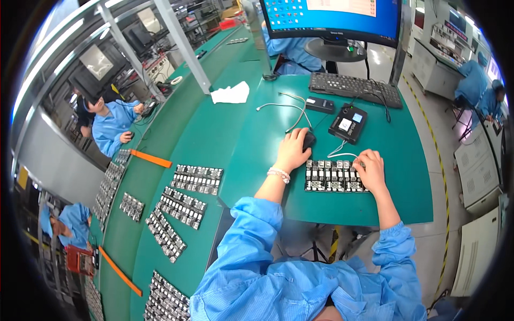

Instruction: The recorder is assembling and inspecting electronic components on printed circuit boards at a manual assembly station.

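Head view: the left hand (292, 151) lies over a black computer mouse (309, 140), its fingers lightly bent and close together around it, with the mouse's right side showing beyond them. A beaded bracelet (279, 174) circles that wrist. The right hand (373, 169) is at the upper right corner of a circuit-board panel (334, 177), thumb and forefinger narrowed toward each other where a white cable (341, 155) reaches them; whether they grip its end or press on the board, I cannot tell. The panel, with its rows of small boards, lies flat on the green work surface (406, 195), mostly to the left of the right fingers and just below and right of the left ones.

From the right fingertips the cable leads up to a black tester box (348, 123) with a small lit screen. Beyond the left fingertips lie a small black box (320, 104) and a loose thin cable (284, 105); farther past both hands' fingers are a black keyboard (356, 90) and a monitor (332, 21). Well to the left of the left fingers, more board panels (181, 207) lie in slanting rows, and a white cloth (231, 92) sits up and left of them
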Tool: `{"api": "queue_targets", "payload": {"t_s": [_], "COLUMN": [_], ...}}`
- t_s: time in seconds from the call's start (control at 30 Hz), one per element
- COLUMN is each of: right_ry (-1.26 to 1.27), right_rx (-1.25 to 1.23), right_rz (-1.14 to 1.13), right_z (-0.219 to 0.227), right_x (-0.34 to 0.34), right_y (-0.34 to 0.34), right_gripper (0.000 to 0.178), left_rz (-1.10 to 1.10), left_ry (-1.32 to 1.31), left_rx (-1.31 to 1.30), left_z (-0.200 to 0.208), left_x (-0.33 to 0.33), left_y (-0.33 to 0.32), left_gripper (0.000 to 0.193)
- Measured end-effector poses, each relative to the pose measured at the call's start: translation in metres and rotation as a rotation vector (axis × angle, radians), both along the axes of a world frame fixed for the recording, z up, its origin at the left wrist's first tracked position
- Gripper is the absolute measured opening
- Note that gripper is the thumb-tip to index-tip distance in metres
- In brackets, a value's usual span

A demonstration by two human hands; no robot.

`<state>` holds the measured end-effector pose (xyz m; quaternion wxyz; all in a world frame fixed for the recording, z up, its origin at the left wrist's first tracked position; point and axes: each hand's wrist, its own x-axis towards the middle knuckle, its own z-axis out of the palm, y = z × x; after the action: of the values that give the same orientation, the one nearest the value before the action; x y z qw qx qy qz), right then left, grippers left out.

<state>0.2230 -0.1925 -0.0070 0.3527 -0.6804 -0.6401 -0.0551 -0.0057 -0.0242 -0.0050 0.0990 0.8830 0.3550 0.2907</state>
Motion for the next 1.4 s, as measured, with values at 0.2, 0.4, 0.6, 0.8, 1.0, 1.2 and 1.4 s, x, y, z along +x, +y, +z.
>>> {"api": "queue_targets", "payload": {"t_s": [0.2, 0.4, 0.6, 0.8, 1.0, 1.2, 1.4], "right_ry": [0.000, 0.028, 0.013, 0.030, 0.028, 0.031, 0.026], "right_rx": [0.010, -0.035, -0.023, -0.021, -0.032, -0.012, 0.014], "right_rz": [-0.009, -0.007, -0.032, -0.032, -0.026, -0.009, 0.008], "right_z": [-0.0014, 0.0009, -0.0030, -0.0062, -0.0039, -0.0062, -0.0050], "right_x": [0.0035, -0.0011, -0.0017, -0.0008, 0.0001, -0.0013, -0.0032], "right_y": [-0.0008, -0.0014, -0.0036, -0.0033, -0.0013, -0.0011, -0.0003], "right_gripper": [0.010, 0.006, 0.006, 0.005, 0.005, 0.006, 0.005], "left_rz": [-0.015, -0.004, -0.018, -0.030, -0.009, -0.008, -0.017], "left_ry": [-0.004, 0.015, 0.001, 0.002, 0.016, 0.006, 0.008], "left_rx": [0.012, 0.004, 0.048, 0.042, 0.022, 0.041, 0.045], "left_z": [-0.0002, -0.0022, -0.0049, -0.0059, -0.0029, -0.0053, -0.0008], "left_x": [0.0001, -0.0003, 0.0006, 0.0016, 0.0018, 0.0004, -0.0034], "left_y": [0.0000, 0.0015, 0.0013, 0.0037, 0.0040, 0.0033, 0.0017], "left_gripper": [0.063, 0.064, 0.062, 0.063, 0.064, 0.064, 0.062]}}
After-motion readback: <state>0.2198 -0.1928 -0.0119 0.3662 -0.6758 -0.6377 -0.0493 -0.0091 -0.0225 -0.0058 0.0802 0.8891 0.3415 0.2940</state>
